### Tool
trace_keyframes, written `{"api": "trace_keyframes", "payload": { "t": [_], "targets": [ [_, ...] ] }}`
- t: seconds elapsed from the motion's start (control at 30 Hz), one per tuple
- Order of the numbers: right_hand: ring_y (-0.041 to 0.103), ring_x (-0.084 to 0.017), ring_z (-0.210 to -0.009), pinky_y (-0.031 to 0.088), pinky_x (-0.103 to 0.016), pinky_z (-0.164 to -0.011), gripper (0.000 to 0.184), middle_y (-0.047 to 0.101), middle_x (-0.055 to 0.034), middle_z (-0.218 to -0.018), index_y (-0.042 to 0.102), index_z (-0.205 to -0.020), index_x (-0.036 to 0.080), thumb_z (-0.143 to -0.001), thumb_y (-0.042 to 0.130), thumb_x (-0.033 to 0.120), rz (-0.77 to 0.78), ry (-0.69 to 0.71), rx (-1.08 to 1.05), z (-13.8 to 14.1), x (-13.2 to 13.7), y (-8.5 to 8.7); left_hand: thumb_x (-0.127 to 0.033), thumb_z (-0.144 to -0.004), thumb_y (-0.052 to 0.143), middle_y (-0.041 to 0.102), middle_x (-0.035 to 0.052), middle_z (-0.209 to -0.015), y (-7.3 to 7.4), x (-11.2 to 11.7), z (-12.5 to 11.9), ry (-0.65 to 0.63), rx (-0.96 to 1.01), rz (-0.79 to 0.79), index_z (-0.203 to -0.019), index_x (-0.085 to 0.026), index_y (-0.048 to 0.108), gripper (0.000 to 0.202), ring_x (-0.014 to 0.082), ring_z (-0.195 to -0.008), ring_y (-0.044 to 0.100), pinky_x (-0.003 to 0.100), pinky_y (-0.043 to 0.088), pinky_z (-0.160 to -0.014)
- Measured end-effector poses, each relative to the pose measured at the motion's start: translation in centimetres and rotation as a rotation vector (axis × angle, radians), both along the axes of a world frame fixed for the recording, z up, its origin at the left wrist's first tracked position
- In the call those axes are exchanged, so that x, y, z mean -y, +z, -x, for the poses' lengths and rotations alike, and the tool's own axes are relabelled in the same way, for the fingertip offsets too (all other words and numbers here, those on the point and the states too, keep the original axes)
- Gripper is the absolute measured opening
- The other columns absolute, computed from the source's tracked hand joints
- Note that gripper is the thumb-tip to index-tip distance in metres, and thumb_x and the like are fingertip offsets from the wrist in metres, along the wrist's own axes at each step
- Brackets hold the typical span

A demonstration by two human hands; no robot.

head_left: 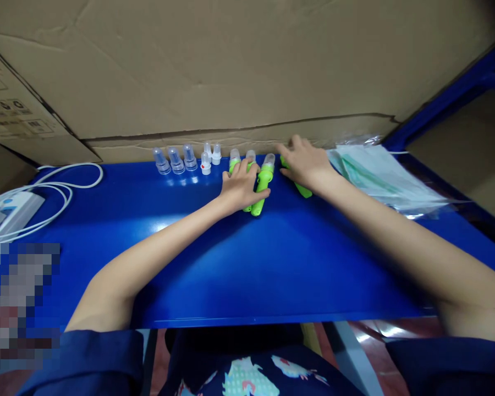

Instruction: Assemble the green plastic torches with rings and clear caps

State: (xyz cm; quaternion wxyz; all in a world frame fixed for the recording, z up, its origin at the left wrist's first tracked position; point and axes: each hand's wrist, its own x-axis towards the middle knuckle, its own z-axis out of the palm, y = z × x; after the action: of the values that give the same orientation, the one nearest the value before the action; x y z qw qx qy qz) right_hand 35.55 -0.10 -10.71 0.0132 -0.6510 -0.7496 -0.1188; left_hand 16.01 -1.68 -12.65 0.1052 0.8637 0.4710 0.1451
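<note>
My left hand lies over lime-green pen-shaped devices with clear caps, its fingers spread and thumb stretched out. One green device shows along the hand's right side, its clear cap pointing to the back. Two more caps stick out beyond my fingertips, their green bodies mostly covered. To the right, my right hand is on another green piece, which shows between thumb and fingers and again below the palm. Its far end is hidden by that hand. Left of these stand several clear caps and small white-based caps.
A blue table backs onto a large cardboard sheet. Clear plastic packaging with pale sheets lies at right. A white cable coils beside a white box at left. A blue metal frame borders the right.
</note>
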Motion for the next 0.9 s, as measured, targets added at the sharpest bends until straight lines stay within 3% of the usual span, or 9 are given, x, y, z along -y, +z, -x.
{"api": "trace_keyframes", "payload": {
  "t": [0.1,0.23,0.4,0.47,0.6,0.7,0.8,0.9],
  "targets": [
    [0.05,-0.037,-0.132,0.044,-0.046,-0.097,0.038,0.055,-0.0187,-0.143,0.064,-0.134,0.022,-0.098,0.052,0.021,-0.029,0.251,0.045,0.6,-0.5,-0.3,-0.049,-0.088,0.067,0.036,0.0167,-0.162,-0.4,0.3,0.3,0.008,0.007,-0.055,-0.126,-0.019,0.06,0.048,0.036,-0.149,0.034,0.055,0.043,-0.109],
    [0.049,-0.034,-0.131,0.037,-0.053,-0.107,0.025,0.066,-0.0109,-0.131,0.071,-0.109,0.024,-0.096,0.05,0.019,-0.041,0.434,-0.155,0.1,-1.2,0.0,-0.05,-0.09,0.063,0.029,0.0182,-0.166,-0.4,0.9,0.7,0.001,0.006,-0.115,-0.105,-0.015,0.071,0.039,0.0412,-0.153,0.023,0.059,0.036,-0.112],
    [0.042,-0.031,-0.142,0.021,-0.059,-0.121,0.018,0.063,0.0001,-0.144,0.068,-0.099,0.031,-0.102,0.05,0.034,0.03,0.456,-0.479,-1.8,-0.2,2.6,-0.042,-0.097,0.051,0.029,0.0154,-0.166,0.3,1.2,0.8,-0.095,0.061,-0.057,-0.094,-0.013,0.074,0.037,0.0391,-0.154,0.02,0.059,0.033,-0.114],
    [0.04,-0.03,-0.145,0.013,-0.059,-0.125,0.022,0.065,-0.0003,-0.142,0.069,-0.099,0.032,-0.103,0.05,0.043,0.019,0.438,-0.553,-2.4,0.5,3.6,-0.041,-0.098,0.05,0.032,0.0118,-0.165,0.9,1.0,0.9,-0.143,0.138,-0.037,-0.091,-0.014,0.073,0.036,0.0366,-0.153,0.022,0.056,0.033,-0.116],
    [0.042,-0.034,-0.142,0.007,-0.063,-0.127,0.026,0.065,-0.0006,-0.142,0.069,-0.097,0.034,-0.098,0.057,0.058,-0.143,0.353,-0.562,-2.4,1.5,4.9,-0.04,-0.097,0.051,0.055,0.0097,-0.147,2.7,0.1,1.9,-0.284,0.338,0.18,-0.09,-0.017,0.074,0.033,0.0282,-0.138,0.049,0.043,0.044,-0.112],
    [0.037,-0.038,-0.145,0.017,-0.07,-0.122,0.029,0.064,-0.0032,-0.142,0.066,-0.095,0.032,-0.095,0.059,0.06,-0.208,0.307,-0.594,-1.4,1.9,5.5,-0.045,-0.102,0.041,0.07,0.011,-0.123,4.0,-0.4,3.4,-0.351,0.47,0.445,-0.096,-0.018,0.073,0.042,0.0209,-0.114,0.067,0.034,0.055,-0.095],
    [0.033,-0.042,-0.147,0.031,-0.07,-0.115,0.027,0.063,-0.0077,-0.139,0.064,-0.098,0.031,-0.092,0.065,0.058,-0.257,0.346,-0.646,-0.1,1.9,5.6,-0.057,-0.103,0.034,0.074,0.0122,-0.104,5.2,-0.3,5.2,-0.34,0.501,0.599,-0.096,-0.018,0.071,0.054,0.0198,-0.096,0.073,0.032,0.059,-0.08],
    [0.04,-0.044,-0.142,0.027,-0.07,-0.116,0.04,0.058,-0.0152,-0.143,0.065,-0.114,0.025,-0.091,0.067,0.058,-0.341,0.435,-0.509,0.9,1.7,5.4,-0.066,-0.098,0.044,0.074,0.0109,-0.091,5.8,-0.1,7.0,-0.352,0.42,0.673,-0.096,-0.018,0.067,0.053,0.019,-0.077,0.073,0.031,0.058,-0.067]
  ]
}}
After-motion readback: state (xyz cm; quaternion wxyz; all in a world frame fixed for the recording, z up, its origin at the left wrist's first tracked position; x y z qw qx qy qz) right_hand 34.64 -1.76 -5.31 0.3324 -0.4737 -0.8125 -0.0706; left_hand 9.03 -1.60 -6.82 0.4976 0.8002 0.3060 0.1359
